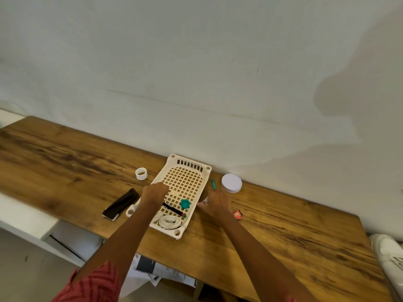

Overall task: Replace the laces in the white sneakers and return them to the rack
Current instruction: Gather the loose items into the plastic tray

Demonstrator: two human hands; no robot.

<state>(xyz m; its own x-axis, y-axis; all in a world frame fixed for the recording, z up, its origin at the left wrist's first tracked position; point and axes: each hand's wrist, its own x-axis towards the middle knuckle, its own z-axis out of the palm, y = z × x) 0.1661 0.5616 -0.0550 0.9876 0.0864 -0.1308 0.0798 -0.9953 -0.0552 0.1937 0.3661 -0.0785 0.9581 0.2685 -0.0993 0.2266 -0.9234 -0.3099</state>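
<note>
Wooden table (65, 153) against the wall, both arms stretched forward: left hand (153, 192) curls knuckles-up over the cream basket (172, 159) holding coiled white laces (170, 221), grip unclear, right hand (216, 202) pinches a small tube beside it, white sneaker (388, 256) far right.

white sneaker (390, 258) half cut off at the right edge, basket's (185, 171) left rim behind the left hand (153, 192)
</note>
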